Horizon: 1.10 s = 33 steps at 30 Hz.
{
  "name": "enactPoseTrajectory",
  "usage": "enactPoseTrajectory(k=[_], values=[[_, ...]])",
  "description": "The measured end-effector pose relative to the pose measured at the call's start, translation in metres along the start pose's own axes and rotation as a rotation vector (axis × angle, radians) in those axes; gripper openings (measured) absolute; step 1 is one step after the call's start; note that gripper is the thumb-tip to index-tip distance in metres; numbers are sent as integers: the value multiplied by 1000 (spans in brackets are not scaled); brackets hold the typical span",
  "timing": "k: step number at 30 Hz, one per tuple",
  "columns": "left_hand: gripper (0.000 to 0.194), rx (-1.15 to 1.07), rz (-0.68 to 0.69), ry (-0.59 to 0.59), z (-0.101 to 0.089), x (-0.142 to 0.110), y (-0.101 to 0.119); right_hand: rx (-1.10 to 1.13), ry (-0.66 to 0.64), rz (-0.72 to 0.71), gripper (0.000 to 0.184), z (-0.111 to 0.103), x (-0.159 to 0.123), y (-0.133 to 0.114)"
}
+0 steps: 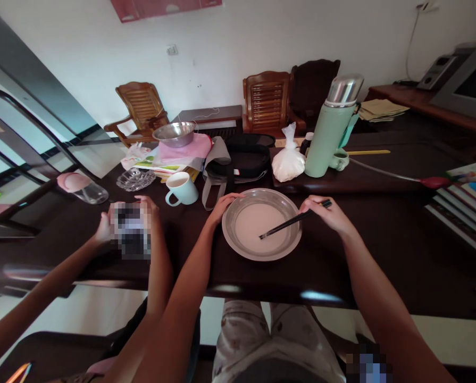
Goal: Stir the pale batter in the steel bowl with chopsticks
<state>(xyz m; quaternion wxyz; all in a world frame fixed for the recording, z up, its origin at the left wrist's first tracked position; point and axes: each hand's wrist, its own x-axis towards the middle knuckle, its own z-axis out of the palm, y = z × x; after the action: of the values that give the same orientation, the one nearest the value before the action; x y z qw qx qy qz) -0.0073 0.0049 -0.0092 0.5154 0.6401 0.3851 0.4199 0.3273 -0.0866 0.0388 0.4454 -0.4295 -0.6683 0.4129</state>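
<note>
Clamping slim chopsticks [285,223] in right hand's [327,213] fingers; left hand's [223,206] on bowl [261,197] rim, closure unclear. Likely heavyish, sloshy; grip opposite rims.

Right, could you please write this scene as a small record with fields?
Left hand: the person's left hand touches the rim of the wide bowl
Right hand: the right hand holds dark chopsticks
Bowl content: pale liquid, chopstick tips at it
Left of bowl: white mug, glass dish
Behind bowl: tied plastic bag, green flask
Other person: two hands around a blurred object
Far right: stacked books
</note>
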Motion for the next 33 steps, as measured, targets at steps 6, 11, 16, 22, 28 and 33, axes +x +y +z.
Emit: enactPoseTrajectory(k=[6, 11, 16, 22, 28, 33], values=[[31, 12, -14, 9, 2, -1, 1, -65, 103, -32, 33, 2, 1, -3], [30, 9, -17, 28, 4, -2, 6, 16, 68, 5, 34, -2, -1, 0], [30, 6, -6, 21, 3, 0, 3, -33, 5, -51, 32, 6, 1, 0], [30, -21, -21, -7, -1, 1, -2, -10, 133, -8, 34, -5, 1, 2], [31, -4, -3, -13, -1, 1, -2, -44, -1, -48, 32, 8, 2, -1], [32, 15, -3, -8, 0, 0, -1, -49, 170, -9, 35, -4, 0, -1]])
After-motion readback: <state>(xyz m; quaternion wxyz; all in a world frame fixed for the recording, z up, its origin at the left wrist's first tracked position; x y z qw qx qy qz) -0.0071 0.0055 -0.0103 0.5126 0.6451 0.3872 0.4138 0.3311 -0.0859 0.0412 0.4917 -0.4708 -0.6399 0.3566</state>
